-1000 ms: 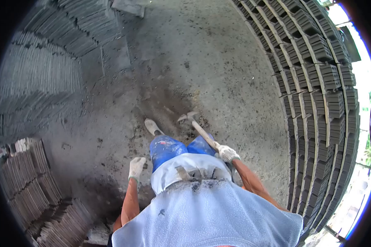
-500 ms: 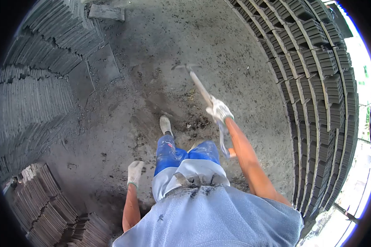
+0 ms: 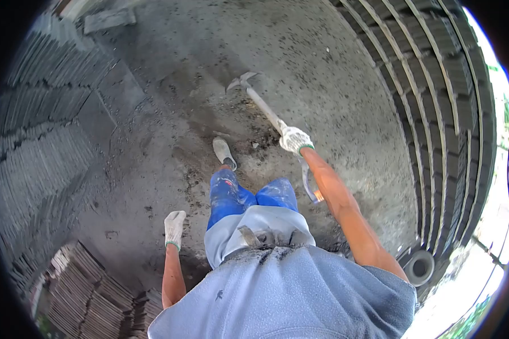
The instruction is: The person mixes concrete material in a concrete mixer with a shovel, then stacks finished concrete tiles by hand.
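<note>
Right hand (image 3: pixel 295 139) is clamped around the pickaxe (image 3: pixel 260 104) handle, head far out over the floor (image 3: pixel 333 85); left hand (image 3: pixel 174 227) hangs empty, fingers seemingly loose.

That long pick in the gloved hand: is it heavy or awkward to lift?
Probably top-heavy: the pick carries its metal head at the far end, well beyond the right hand. The handle looks straight, so likely stiff. The gloved grip should limit slipping.

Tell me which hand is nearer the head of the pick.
Right. The right hand grips the pick by its handle, down the shaft from the pick head; the left hand hangs free at the person's side, farther back, touching nothing.
</note>
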The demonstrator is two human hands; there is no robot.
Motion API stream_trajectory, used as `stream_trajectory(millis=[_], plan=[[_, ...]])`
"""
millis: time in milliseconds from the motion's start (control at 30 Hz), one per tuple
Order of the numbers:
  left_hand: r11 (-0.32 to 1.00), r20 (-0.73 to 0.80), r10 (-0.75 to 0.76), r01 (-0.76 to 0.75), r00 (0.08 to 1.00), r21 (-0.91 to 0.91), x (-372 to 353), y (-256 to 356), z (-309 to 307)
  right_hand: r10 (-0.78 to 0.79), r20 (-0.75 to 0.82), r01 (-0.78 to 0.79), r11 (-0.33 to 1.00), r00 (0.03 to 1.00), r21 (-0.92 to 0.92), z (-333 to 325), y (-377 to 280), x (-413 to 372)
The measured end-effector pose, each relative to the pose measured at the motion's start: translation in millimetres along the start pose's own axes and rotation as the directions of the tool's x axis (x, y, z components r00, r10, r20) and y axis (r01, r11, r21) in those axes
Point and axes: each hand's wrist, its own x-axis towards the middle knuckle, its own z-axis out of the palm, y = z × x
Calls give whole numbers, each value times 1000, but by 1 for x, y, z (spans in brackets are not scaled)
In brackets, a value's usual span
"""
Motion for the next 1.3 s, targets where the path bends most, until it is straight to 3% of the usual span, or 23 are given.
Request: stream_trajectory(millis=[100, 233, 333, 433, 500, 700, 767, 1033, 1133, 1233, 1267, 1300], plan=[[998, 55, 7, -11, 998, 57, -17, 18, 36, -14, -74, 13, 1000, 997, -8, 55, 65, -72], [968, 73, 110, -123, 991, 218, -31, 30, 86, 133, 24, -134, 990, 991, 41, 111, 130, -187], [955, 151, 147, -180, 978, 234, -50, 31, 131, 216, 46, -220, 966, 975, 134, 170, 173, -269], [916, 284, 139, -232, 949, 326, -68, 21, 172, 277, -15, -266, 935, 961, 235, 208, 184, -333], [900, 311, 110, -227, 944, 371, -86, 16, 190, 384, 115, -401, 872, 916, 283, 215, 181, -361], [862, 331, 66, -221, 941, 456, -112, 4, 208, 386, 146, -411, 827, 911, 383, 230, 200, -416], [851, 336, 61, -225, 940, 475, -113, 0, 208, 393, 64, -383, 829, 918, 408, 235, 195, -437], [884, 421, 112, -284, 900, 371, -91, 3, 223, 294, 14, -273, 865, 956, 420, 197, 174, -419], [884, 394, 190, -331, 899, 330, -96, 4, 211, 167, -155, -94, 914, 974, 394, 187, 166, -378], [898, 293, 182, -280, 939, 340, -104, -1, 192, 66, -280, 40, 932, 958, 360, 190, 164, -318], [897, 292, 184, -281, 939, 341, -101, -8, 186, 20, -281, 69, 950, 960, 304, 196, 166, -297], [903, 252, 167, -251, 953, 350, -98, -19, 179, 60, -171, -8, 957, 983, 290, 189, 163, -284]])
